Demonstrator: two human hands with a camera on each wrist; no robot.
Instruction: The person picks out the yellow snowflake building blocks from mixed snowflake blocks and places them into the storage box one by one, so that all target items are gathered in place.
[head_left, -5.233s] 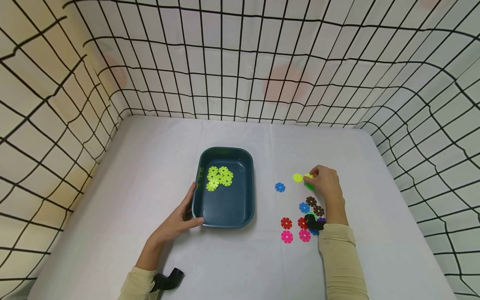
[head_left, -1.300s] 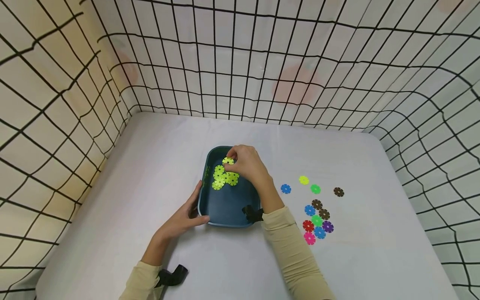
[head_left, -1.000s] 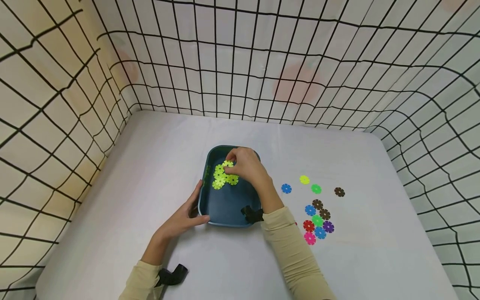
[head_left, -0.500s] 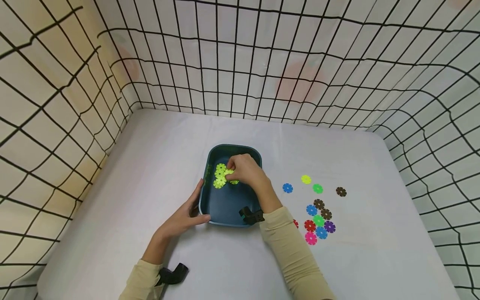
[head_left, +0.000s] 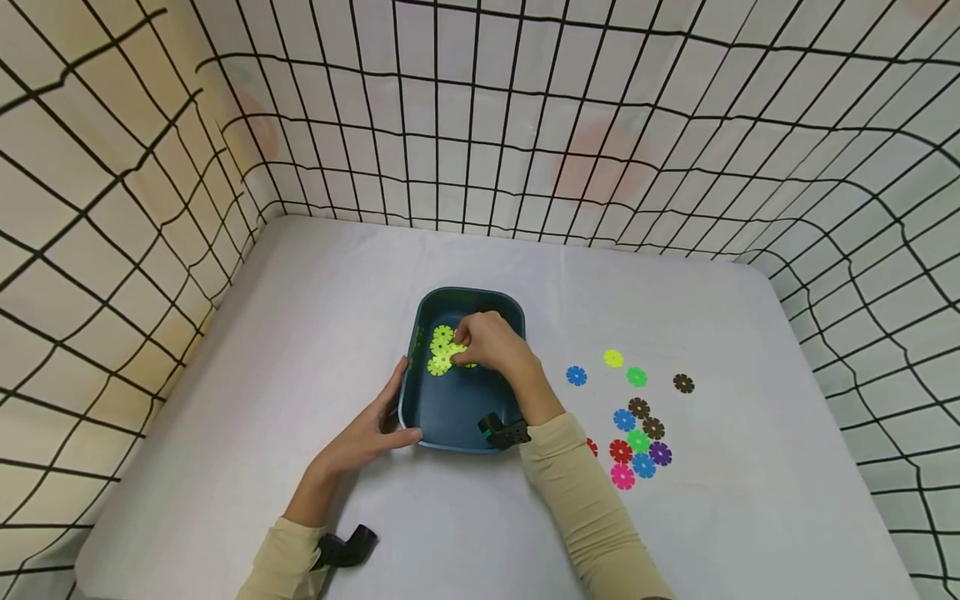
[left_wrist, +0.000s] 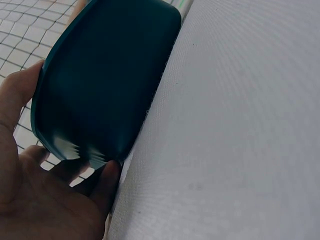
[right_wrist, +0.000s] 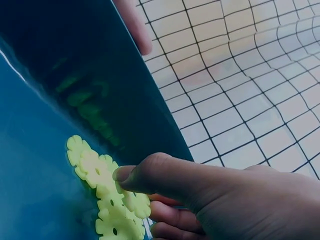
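A dark teal plastic tray [head_left: 450, 421] stands on the white tabletop. My left hand [head_left: 367, 437] holds its near left corner, thumb on the near rim and fingers along the left wall; the left wrist view shows this tray wall [left_wrist: 100, 80] between thumb and fingers. Inside lie several yellow-green flower-shaped interlocking discs [head_left: 441, 343], overlapping in a heap. Reaching into the tray, my right hand [head_left: 491, 342] pinches one yellow disc at the heap's right side. The right wrist view has the thumb over this disc [right_wrist: 137, 204], against the other discs [right_wrist: 95, 170]; part of it is hidden.
Right of the tray lie loose discs: a yellow one [head_left: 613, 358], blue [head_left: 576, 376], green [head_left: 637, 377] and brown [head_left: 683, 383], plus a cluster with red [head_left: 620, 451], pink [head_left: 622, 476] and purple [head_left: 660, 453]. Black wire mesh [head_left: 480, 150] borders the table's back and sides.
My right hand has come from the loose discs on the right into the tray with a yellow disc, then lowered it toward the heap. The left hand keeps its hold on the tray.
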